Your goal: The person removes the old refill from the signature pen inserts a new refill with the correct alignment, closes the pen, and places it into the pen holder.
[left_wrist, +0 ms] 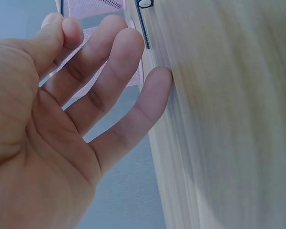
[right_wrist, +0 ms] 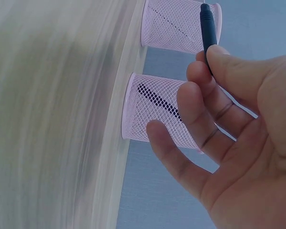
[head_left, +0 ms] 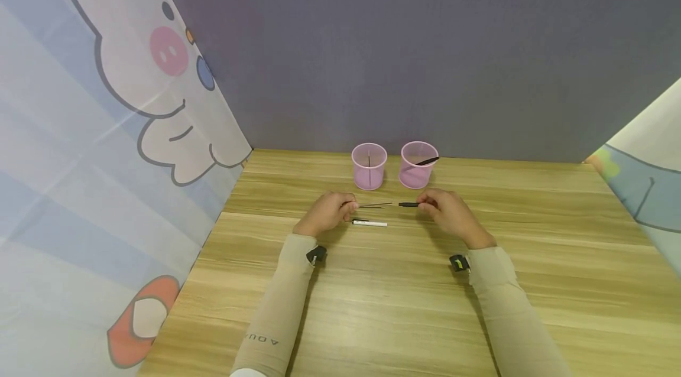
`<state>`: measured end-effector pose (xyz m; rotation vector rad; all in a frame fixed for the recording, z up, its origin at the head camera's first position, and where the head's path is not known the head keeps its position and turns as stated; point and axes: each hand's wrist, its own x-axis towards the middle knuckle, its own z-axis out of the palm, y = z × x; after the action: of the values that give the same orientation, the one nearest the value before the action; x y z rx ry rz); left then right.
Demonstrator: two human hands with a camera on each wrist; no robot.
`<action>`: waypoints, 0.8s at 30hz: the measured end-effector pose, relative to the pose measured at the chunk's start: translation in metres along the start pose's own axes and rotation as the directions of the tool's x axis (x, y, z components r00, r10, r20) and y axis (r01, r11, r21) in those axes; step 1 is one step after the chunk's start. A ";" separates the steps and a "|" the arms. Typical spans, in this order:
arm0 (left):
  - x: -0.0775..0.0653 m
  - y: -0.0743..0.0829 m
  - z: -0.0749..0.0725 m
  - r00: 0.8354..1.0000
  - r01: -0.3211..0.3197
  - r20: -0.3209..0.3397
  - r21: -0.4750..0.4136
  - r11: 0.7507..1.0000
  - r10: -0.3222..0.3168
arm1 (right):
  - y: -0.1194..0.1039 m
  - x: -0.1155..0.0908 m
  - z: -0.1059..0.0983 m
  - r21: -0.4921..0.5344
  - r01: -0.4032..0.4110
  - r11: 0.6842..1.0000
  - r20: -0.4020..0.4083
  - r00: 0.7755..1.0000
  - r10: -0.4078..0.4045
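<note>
A thin black tool (head_left: 408,204) with a dark handle and a fine metal tip hangs level just above the wooden table (head_left: 372,306). My right hand (head_left: 424,205) pinches its handle (right_wrist: 208,28) between thumb and forefinger. My left hand (head_left: 348,205) meets the fine tip; in the left wrist view thumb and forefinger touch at the top (left_wrist: 61,26) while the other fingers stay straight. A white pen (head_left: 369,223) lies on the table just below the tool, between both hands.
Two pink mesh cups stand behind the hands: the left cup (head_left: 369,165) holds a thin stick, and the right cup (head_left: 418,164) holds a black item leaning on its rim. A grey wall rises behind, with cartoon-printed curtains on both sides.
</note>
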<state>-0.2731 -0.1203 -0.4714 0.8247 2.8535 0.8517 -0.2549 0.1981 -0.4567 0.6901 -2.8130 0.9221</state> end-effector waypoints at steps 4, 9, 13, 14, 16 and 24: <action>0.000 0.000 -0.001 1.000 -0.005 0.001 0.003 1.000 0.005 | 0.000 0.000 0.001 -0.005 0.004 1.000 -0.008 1.000 -0.004; 0.000 0.001 -0.001 1.000 -0.008 0.003 0.004 1.000 0.008 | 0.001 0.001 0.003 -0.009 0.006 1.000 -0.011 1.000 -0.006; 0.000 0.002 -0.002 1.000 -0.011 0.008 0.007 1.000 0.011 | 0.001 0.001 0.004 -0.009 0.011 1.000 -0.009 1.000 -0.011; 0.000 0.003 -0.002 1.000 -0.012 0.009 0.005 1.000 0.012 | 0.000 0.001 0.004 -0.008 0.014 1.000 -0.007 1.000 -0.014; 0.000 0.003 -0.001 1.000 -0.015 0.009 0.006 1.000 0.015 | 0.000 0.001 0.005 -0.004 0.016 1.000 -0.008 1.000 -0.017; 0.000 0.004 0.000 1.000 -0.006 0.004 -0.005 1.000 0.006 | -0.002 0.002 0.006 0.002 0.024 1.000 -0.005 1.000 -0.024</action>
<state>-0.2712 -0.1174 -0.4691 0.8345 2.8456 0.8560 -0.2553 0.1927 -0.4599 0.7189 -2.7933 0.9220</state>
